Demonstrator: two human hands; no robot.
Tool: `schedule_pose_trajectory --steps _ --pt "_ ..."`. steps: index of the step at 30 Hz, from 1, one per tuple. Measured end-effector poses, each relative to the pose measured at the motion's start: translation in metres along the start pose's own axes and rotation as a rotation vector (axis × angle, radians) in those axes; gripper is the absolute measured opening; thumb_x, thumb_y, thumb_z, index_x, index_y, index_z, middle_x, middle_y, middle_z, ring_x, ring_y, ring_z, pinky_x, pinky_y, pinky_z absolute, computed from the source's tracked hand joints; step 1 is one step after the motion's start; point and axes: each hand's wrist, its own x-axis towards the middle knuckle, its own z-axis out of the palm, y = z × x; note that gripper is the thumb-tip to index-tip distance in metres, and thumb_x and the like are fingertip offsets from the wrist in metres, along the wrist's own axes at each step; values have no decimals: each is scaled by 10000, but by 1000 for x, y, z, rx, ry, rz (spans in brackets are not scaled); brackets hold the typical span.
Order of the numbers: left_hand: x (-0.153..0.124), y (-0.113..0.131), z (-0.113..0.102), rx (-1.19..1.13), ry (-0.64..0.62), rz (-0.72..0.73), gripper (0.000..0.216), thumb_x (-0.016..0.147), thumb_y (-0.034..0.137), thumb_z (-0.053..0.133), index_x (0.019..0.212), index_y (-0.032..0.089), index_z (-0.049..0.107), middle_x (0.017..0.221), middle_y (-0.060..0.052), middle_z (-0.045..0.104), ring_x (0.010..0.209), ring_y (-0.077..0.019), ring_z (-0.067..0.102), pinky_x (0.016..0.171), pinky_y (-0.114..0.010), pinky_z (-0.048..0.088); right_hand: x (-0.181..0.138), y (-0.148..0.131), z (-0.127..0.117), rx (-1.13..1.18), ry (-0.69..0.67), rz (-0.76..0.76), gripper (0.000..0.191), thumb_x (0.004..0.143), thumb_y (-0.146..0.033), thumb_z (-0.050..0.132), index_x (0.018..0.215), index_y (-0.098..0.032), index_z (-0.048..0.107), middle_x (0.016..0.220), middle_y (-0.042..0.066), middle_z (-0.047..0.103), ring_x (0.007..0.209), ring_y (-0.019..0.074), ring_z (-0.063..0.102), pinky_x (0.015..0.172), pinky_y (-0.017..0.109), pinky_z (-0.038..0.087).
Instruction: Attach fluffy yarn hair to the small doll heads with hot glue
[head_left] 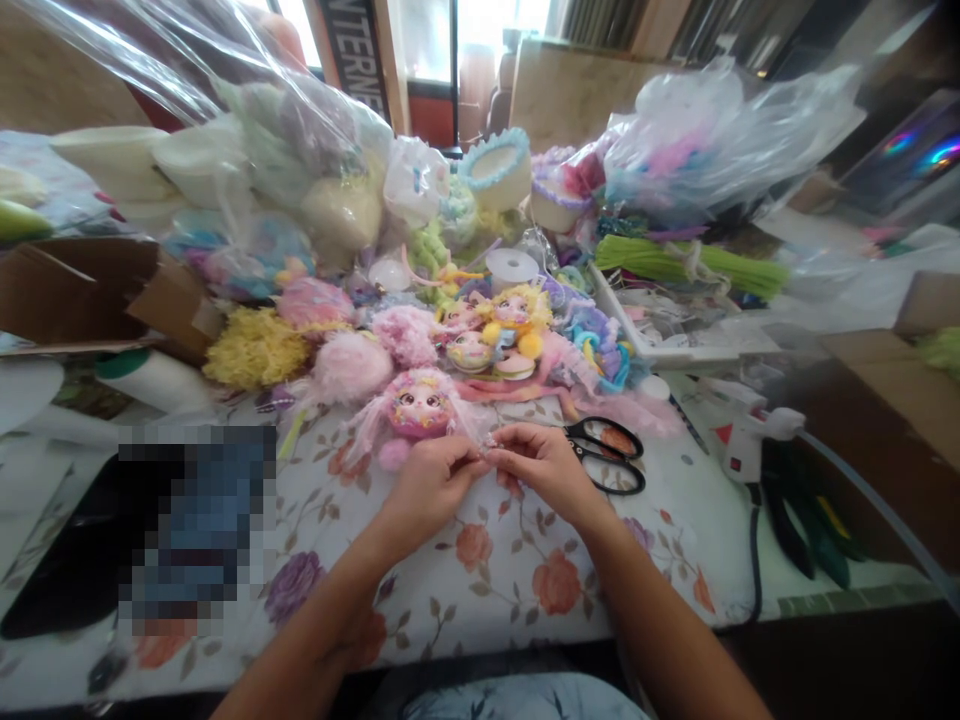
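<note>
My left hand (435,482) and my right hand (541,466) meet over the floral tablecloth (495,570), fingertips pinched together on something tiny and pale that I cannot make out. Just beyond the fingertips lies a pink fluffy doll face (417,403) with big eyes. Black-handled scissors (611,455) rest on the cloth right beside my right hand. More fluffy doll pieces (495,335) in pink, yellow and blue are heaped behind.
A white glue gun (750,440) with a black cord lies at the right. Green pipe cleaners (682,262), plastic bags of craft parts (705,140), a white ribbon spool (512,268) and cardboard boxes (90,290) crowd the back. A dark object (67,560) sits front left.
</note>
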Motion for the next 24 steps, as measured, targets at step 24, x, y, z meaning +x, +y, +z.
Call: schedule_pose_trajectory --steps 24 --pt "-2 -3 -11 -328 -65 -251 218 823 340 615 701 159 624 554 50 488 443 -54 391 396 -173 295 2 -5 -3 422 -78 57 342 780 -454 664 899 -136 707 726 37 639 569 129 616 438 220 465"
